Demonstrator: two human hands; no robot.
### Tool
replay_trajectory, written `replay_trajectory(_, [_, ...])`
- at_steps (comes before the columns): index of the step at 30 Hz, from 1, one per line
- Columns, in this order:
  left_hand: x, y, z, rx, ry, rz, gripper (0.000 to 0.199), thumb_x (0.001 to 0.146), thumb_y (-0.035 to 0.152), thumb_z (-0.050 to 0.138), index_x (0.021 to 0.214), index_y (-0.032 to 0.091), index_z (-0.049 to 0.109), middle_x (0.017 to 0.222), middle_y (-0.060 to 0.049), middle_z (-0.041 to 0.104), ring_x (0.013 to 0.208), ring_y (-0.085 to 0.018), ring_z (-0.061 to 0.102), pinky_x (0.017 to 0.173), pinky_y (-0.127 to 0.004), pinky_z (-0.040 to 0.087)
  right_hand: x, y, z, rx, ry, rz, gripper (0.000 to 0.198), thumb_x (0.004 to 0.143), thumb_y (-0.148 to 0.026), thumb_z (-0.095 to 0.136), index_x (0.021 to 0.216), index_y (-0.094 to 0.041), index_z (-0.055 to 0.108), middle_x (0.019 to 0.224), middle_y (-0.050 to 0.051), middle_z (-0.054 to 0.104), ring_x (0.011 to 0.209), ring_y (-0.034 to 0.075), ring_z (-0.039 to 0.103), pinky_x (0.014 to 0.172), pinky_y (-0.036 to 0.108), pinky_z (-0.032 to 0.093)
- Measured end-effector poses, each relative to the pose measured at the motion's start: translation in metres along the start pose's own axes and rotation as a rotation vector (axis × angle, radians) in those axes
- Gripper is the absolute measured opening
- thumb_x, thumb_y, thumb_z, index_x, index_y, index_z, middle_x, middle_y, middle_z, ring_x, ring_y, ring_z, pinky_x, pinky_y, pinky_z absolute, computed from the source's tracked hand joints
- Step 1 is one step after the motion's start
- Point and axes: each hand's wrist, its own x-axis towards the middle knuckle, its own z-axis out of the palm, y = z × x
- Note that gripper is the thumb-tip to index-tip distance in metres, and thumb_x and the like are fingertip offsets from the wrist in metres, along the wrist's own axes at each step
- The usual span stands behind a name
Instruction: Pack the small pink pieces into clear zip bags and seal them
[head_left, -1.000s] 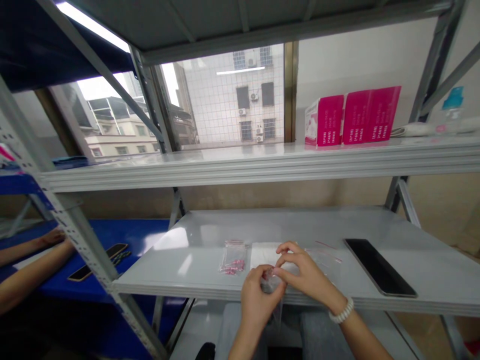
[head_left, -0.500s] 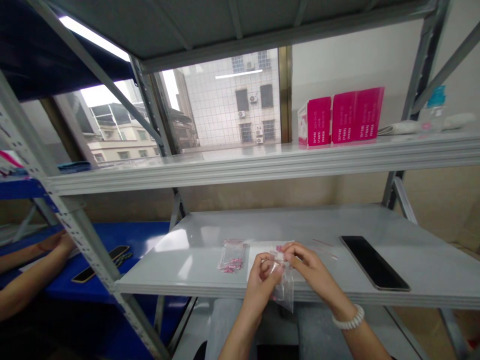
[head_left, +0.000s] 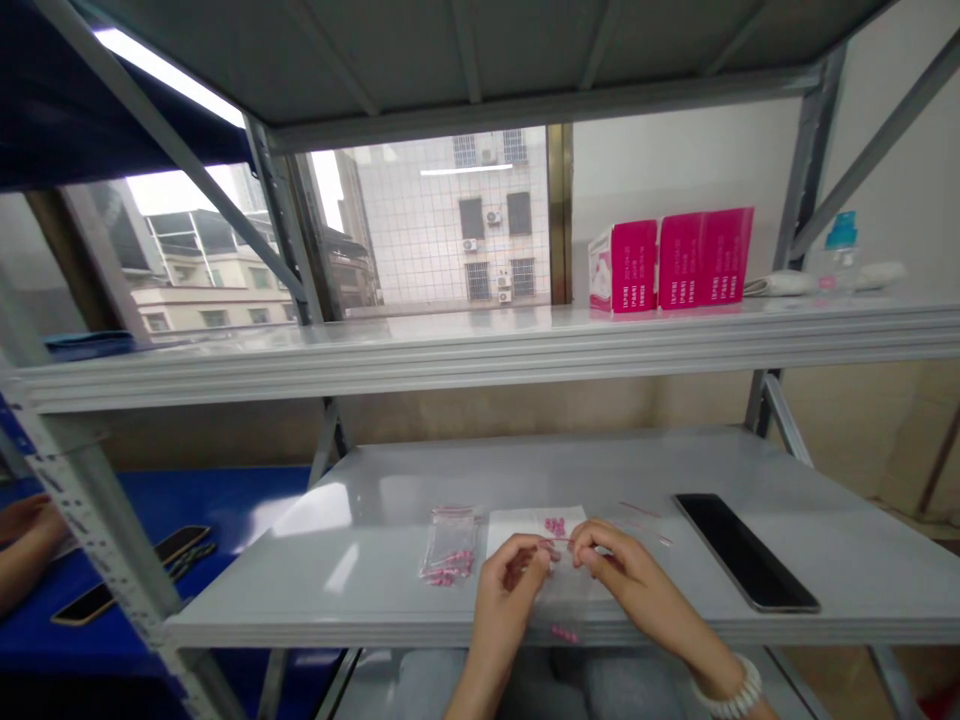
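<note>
A clear plastic zip bag [head_left: 555, 606] hangs over the front edge of the grey shelf, with small pink pieces [head_left: 564, 634] at its bottom. My left hand [head_left: 511, 580] pinches the bag's pink-lined top from the left. At the right end of that top edge, the fingertips of my right hand [head_left: 611, 556] are closed on it too. Just behind my fingers, more small pink pieces [head_left: 555, 525] lie on a white sheet [head_left: 512, 525]. Left of my hands rests another clear bag [head_left: 450, 545] with pink pieces inside.
A black phone or tablet [head_left: 742, 550] lies to the right, near thin pink strips [head_left: 640, 509]. Pink boxes [head_left: 697, 262] and a blue-topped bottle [head_left: 840, 258] stand on the upper shelf. Another person's arm [head_left: 30, 540] shows at the far left, by two phones on blue.
The bag's loose top is now stretched between both hands, and pink pieces sit at its bottom. My hands have moved slightly apart. The view has tilted up and shifted right.
</note>
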Motion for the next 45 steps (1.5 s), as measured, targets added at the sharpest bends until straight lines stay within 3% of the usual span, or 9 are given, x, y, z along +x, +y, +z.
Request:
replay_trajectory(6, [0.002, -0.007, -0.004, 0.002, 0.048, -0.003, 0.041, 0.071, 0.056, 0.076, 0.071, 0.016, 0.069, 0.068, -0.003, 0.068, 0.068, -0.018, 0.061, 0.065, -0.026, 0.048, 0.004, 0.000, 0.007, 0.009, 0.025, 0.027, 0.032, 0.099, -0.042, 0.047, 0.078, -0.020, 0.056, 0.085, 0.003, 0.059, 0.086, 0.021, 0.058, 0.080, 0.031, 0.043])
replay_trajectory(14, [0.014, -0.010, 0.001, -0.038, 0.075, -0.024, 0.051, 0.075, 0.067, 0.067, 0.069, 0.017, 0.060, 0.063, 0.001, 0.058, 0.062, -0.015, 0.056, 0.060, -0.023, 0.045, 0.010, 0.000, 0.021, 0.067, 0.240, 0.062, 0.032, 0.094, -0.045, 0.056, 0.077, -0.019, 0.064, 0.079, 0.004, 0.061, 0.077, 0.020, 0.058, 0.069, 0.027, 0.047])
replay_trajectory(19, [0.026, -0.007, 0.014, 0.001, 0.112, 0.033, 0.052, 0.084, 0.073, 0.049, 0.082, 0.021, 0.052, 0.058, 0.004, 0.057, 0.051, -0.014, 0.054, 0.055, -0.024, 0.045, 0.021, -0.005, 0.031, 0.128, 0.385, 0.085, 0.035, 0.089, -0.050, 0.060, 0.077, -0.018, 0.069, 0.076, 0.006, 0.065, 0.074, 0.020, 0.061, 0.065, 0.026, 0.051])
replay_trajectory(22, [0.033, -0.005, 0.021, 0.160, 0.171, 0.093, 0.050, 0.090, 0.070, 0.041, 0.089, 0.021, 0.052, 0.046, 0.007, 0.049, 0.041, -0.014, 0.047, 0.045, -0.022, 0.035, 0.025, -0.007, 0.031, 0.164, 0.488, 0.109, 0.035, 0.087, -0.051, 0.063, 0.081, -0.017, 0.071, 0.077, 0.007, 0.068, 0.073, 0.020, 0.063, 0.066, 0.027, 0.053])
replay_trajectory(27, [0.044, -0.007, 0.020, 0.319, 0.259, 0.191, 0.046, 0.089, 0.065, 0.050, 0.088, 0.020, 0.058, 0.045, 0.010, 0.036, 0.041, -0.011, 0.035, 0.042, -0.021, 0.022, 0.033, -0.004, 0.022, 0.178, 0.631, 0.122, 0.034, 0.083, -0.050, 0.067, 0.086, -0.017, 0.073, 0.079, 0.008, 0.071, 0.071, 0.020, 0.065, 0.064, 0.027, 0.054])
replay_trajectory(30, [0.050, -0.007, 0.012, 0.330, 0.304, 0.208, 0.045, 0.087, 0.063, 0.055, 0.084, 0.018, 0.061, 0.045, 0.010, 0.035, 0.042, -0.011, 0.036, 0.045, -0.021, 0.026, 0.042, 0.000, 0.018, 0.204, 0.623, 0.104, 0.032, 0.082, -0.048, 0.067, 0.086, -0.017, 0.073, 0.079, 0.008, 0.071, 0.067, 0.018, 0.064, 0.063, 0.027, 0.055])
replay_trajectory(33, [0.057, 0.004, 0.000, 0.257, 0.326, 0.224, 0.044, 0.085, 0.060, 0.058, 0.084, 0.016, 0.066, 0.052, 0.003, 0.054, 0.051, -0.014, 0.052, 0.053, -0.023, 0.040, 0.055, 0.002, 0.014, 0.214, 0.598, 0.058, 0.029, 0.084, -0.045, 0.066, 0.086, -0.018, 0.073, 0.079, 0.007, 0.069, 0.068, 0.018, 0.063, 0.064, 0.027, 0.054])
replay_trajectory(36, [0.066, 0.021, -0.010, 0.144, 0.238, 0.212, 0.042, 0.079, 0.056, 0.065, 0.080, 0.015, 0.072, 0.069, -0.006, 0.071, 0.064, -0.018, 0.065, 0.062, -0.026, 0.051, 0.067, -0.001, 0.009, 0.215, 0.482, 0.007, 0.026, 0.085, -0.043, 0.066, 0.090, -0.018, 0.073, 0.082, 0.007, 0.068, 0.074, 0.019, 0.063, 0.066, 0.027, 0.054])
replay_trajectory(45, [0.072, 0.037, -0.017, 0.116, 0.169, 0.231, 0.024, 0.072, 0.040, 0.074, 0.067, 0.016, 0.073, 0.064, -0.004, 0.071, 0.064, -0.018, 0.066, 0.063, -0.025, 0.052, 0.073, -0.001, 0.007, 0.384, 0.272, 0.015, 0.028, 0.083, -0.041, 0.070, 0.101, -0.019, 0.070, 0.078, 0.002, 0.061, 0.068, 0.014, 0.058, 0.060, 0.023, 0.048])
